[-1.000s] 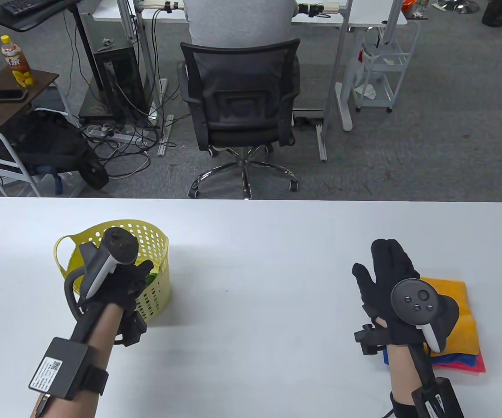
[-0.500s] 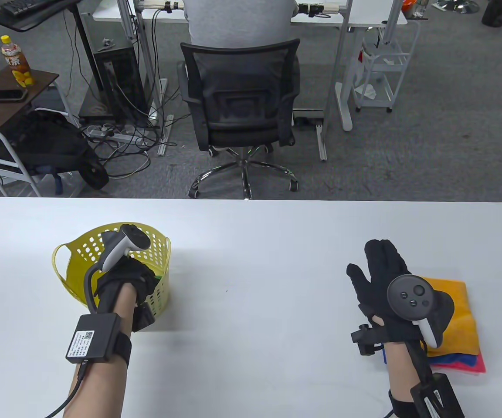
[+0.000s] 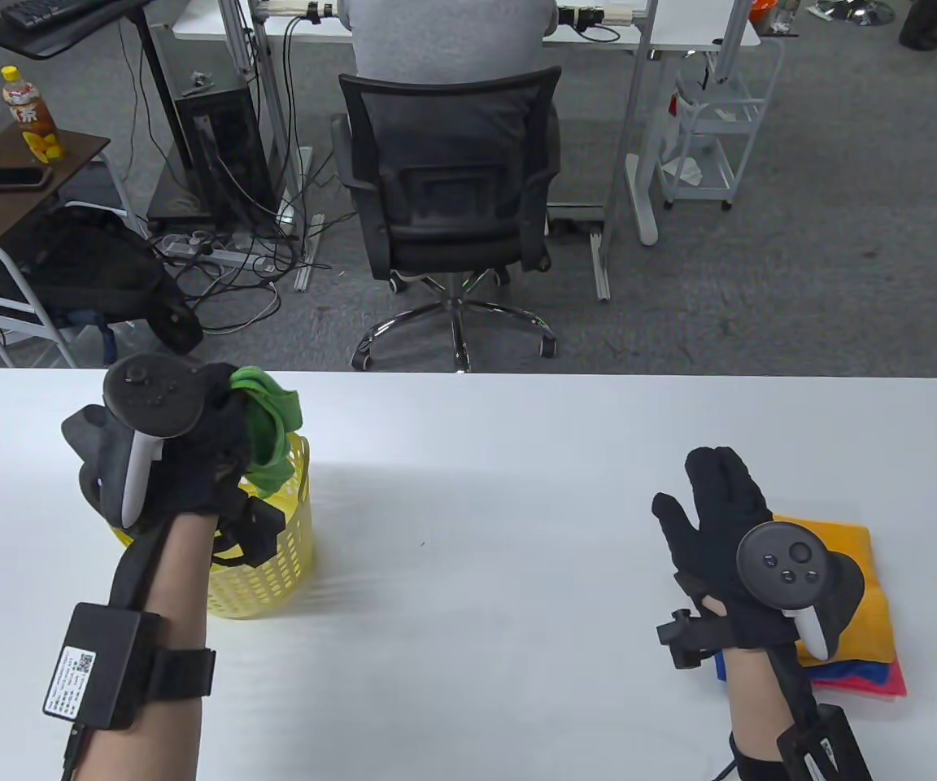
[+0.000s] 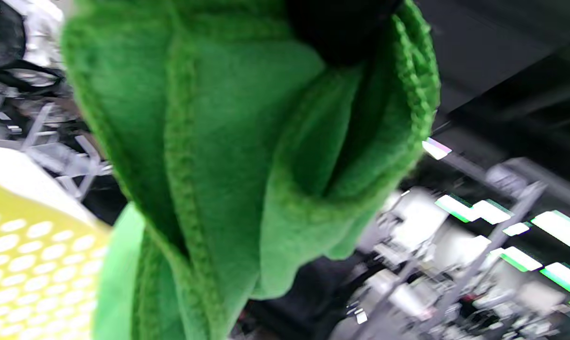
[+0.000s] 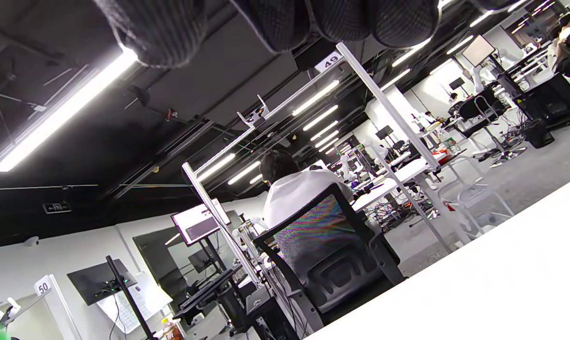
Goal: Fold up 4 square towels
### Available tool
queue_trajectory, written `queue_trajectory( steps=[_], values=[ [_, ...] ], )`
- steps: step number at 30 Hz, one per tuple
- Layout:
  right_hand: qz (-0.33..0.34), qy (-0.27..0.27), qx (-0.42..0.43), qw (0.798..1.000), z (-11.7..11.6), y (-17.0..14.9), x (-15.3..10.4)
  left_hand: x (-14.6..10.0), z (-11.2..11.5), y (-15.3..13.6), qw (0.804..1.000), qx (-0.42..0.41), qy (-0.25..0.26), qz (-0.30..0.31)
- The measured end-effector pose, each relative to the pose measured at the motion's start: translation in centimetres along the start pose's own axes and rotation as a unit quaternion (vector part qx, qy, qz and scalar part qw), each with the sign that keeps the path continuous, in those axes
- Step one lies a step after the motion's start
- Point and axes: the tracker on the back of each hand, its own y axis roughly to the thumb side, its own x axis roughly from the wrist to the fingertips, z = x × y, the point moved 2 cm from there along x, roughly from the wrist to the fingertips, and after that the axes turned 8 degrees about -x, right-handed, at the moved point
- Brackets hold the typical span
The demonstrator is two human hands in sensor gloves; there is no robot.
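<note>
My left hand (image 3: 192,455) grips a crumpled green towel (image 3: 269,427) and holds it up above the yellow perforated basket (image 3: 273,561) at the table's left. In the left wrist view the green towel (image 4: 228,156) fills the frame, hanging from my fingers, with the yellow basket (image 4: 25,278) at lower left. My right hand (image 3: 716,508) lies flat and open on the table, fingers stretched out, empty. Just right of it lies a stack of folded towels (image 3: 851,602): orange on top, blue and pink below. The right wrist view shows only my fingertips (image 5: 285,23) at the top edge.
The white table (image 3: 477,488) spreads between the hands. Beyond its far edge stands a black office chair (image 3: 448,195) with a seated person.
My left hand was down inside the basket; it has lifted up and back with the green towel in its grip. The basket shifted slightly. My right hand has barely moved.
</note>
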Motion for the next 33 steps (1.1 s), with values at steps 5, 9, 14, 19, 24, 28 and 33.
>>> queue_trajectory(
  steps=[5, 9, 14, 19, 24, 28, 33],
  values=[
    [0.005, -0.008, 0.012, 1.0, 0.8, 0.2, -0.3, -3.1, -2.2, 7.0, 0.993, -0.063, 0.037, 0.088],
    [0.005, -0.013, 0.018, 1.0, 1.2, 0.2, -0.5, -4.8, 0.1, 9.5, 0.984, -0.122, -0.005, 0.13],
    [0.006, -0.009, 0.018, 1.0, 1.0, 0.2, -0.4, -7.0, 8.5, 7.6, 0.967, -0.144, -0.158, 0.136],
    [0.008, -0.001, 0.015, 1.0, 0.6, 0.3, -0.4, -8.7, 18.7, -0.2, 0.94, -0.105, -0.318, 0.064],
    [0.007, 0.012, 0.007, 1.0, -0.3, 0.5, -0.4, -7.8, 25.1, -10.0, 0.933, -0.004, -0.355, -0.048],
    [0.008, 0.014, -0.008, 1.0, -1.0, 0.7, -0.3, -7.7, 23.7, -12.1, 0.966, 0.048, -0.255, -0.009],
    [0.009, 0.039, -0.023, 0.999, -2.7, 0.9, -0.1, -8.6, 20.6, -11.5, 0.978, 0.07, -0.185, 0.065]
  ],
)
